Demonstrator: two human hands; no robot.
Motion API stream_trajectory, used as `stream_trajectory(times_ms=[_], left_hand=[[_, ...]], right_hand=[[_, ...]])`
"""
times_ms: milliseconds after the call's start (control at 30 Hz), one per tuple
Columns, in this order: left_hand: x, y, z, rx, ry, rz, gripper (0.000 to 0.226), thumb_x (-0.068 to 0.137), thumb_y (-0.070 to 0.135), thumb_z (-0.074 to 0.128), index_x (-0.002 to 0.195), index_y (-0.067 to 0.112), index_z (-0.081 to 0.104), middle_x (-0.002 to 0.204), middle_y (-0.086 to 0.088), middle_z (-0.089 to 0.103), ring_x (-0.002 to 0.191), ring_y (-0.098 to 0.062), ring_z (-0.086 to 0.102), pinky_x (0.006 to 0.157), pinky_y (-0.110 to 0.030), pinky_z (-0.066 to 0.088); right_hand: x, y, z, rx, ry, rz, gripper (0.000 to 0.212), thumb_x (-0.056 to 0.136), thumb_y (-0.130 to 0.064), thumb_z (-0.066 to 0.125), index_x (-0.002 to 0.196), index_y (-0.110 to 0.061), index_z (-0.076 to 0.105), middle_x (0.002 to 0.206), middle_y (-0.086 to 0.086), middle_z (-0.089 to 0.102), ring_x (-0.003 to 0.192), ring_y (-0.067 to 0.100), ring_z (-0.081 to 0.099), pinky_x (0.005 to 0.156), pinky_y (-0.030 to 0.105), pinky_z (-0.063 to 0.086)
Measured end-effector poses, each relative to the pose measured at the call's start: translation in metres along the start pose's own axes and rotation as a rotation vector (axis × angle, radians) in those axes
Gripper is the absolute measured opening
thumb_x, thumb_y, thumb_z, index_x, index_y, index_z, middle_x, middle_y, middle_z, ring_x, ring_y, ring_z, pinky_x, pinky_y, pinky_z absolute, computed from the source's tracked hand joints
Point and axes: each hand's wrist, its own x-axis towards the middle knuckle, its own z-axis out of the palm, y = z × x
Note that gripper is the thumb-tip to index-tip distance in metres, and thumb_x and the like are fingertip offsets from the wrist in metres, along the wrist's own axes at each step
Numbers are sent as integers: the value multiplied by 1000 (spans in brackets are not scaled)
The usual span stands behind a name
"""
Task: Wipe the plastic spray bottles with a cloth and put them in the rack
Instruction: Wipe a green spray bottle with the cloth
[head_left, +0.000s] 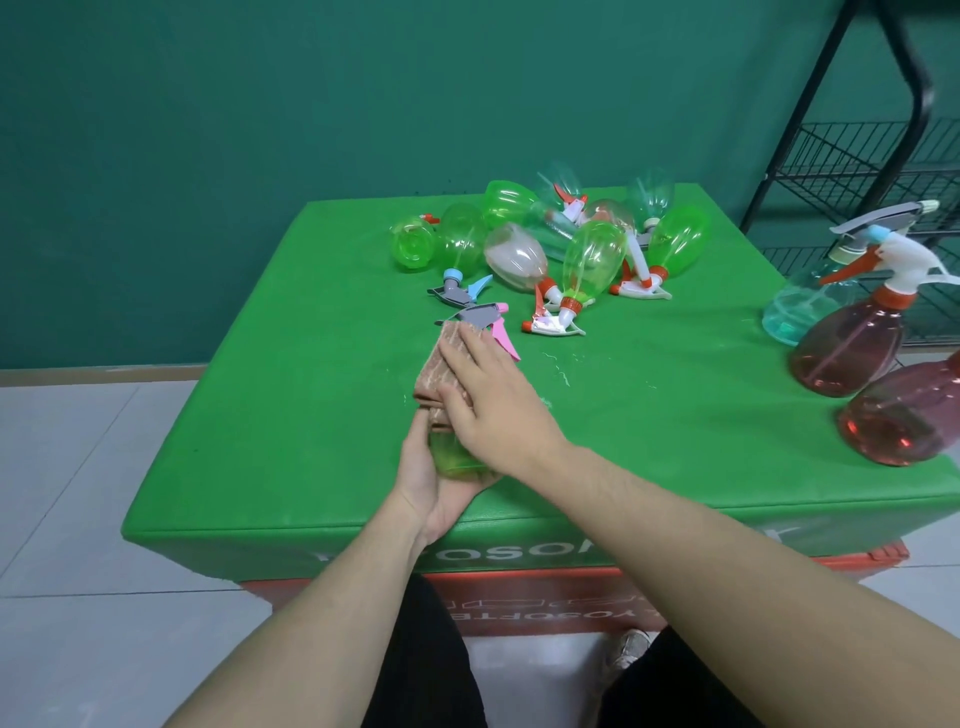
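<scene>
Wiping green bottle (457, 457) mid-frame, left hand (441, 488) cupping its base, right hand (493, 395) flat pressing cloth (447, 364); pile (545, 244) upper centre untouched, rack (857, 156) upper right (looks empty).

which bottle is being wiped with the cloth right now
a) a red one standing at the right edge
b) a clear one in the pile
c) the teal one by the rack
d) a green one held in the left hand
d: the left hand grips a green spray bottle at its base, while the right hand presses the brown cloth flat over its upper part.
</scene>
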Motion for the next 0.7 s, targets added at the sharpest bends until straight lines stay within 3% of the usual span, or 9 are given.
stream_trajectory(times_ms=[100,333,433,567,700], left_hand=[[2,-1,-4,-15,34,2,47,103,47,40,120,18,73,130,-18,67,125,-34,58,111,-60,40],[-8,1,10,27,79,33,51,101,48,43,104,15,82,115,-13,75,102,-24,74,91,-41,58],[-12,2,12,39,98,-15,63,98,62,45,116,12,76,122,-15,72,107,-26,72,91,-40,56],[-14,2,12,23,107,-17,76,90,74,45,89,9,84,109,-17,76,95,-28,76,89,-42,59],[-13,2,11,30,111,-31,73,86,73,48,89,10,84,110,-17,76,97,-28,75,100,-44,52]], right_hand=[[-2,0,4,97,10,66,57,109,-38,34,162,-21,21,171,-2,5,156,13,5,124,28,3],[-33,13,18,-59,32,-77,59,106,-40,24,159,-15,30,170,6,13,156,23,12,126,46,18],[-46,15,20,-166,9,-144,58,106,-41,20,159,-18,29,170,9,10,157,28,6,126,52,15],[-59,22,30,-224,46,-295,51,107,-33,32,156,-18,33,167,12,21,156,35,11,121,60,23],[-64,30,36,-226,124,-393,51,103,-22,48,152,-18,36,164,12,29,154,38,17,120,60,25]])
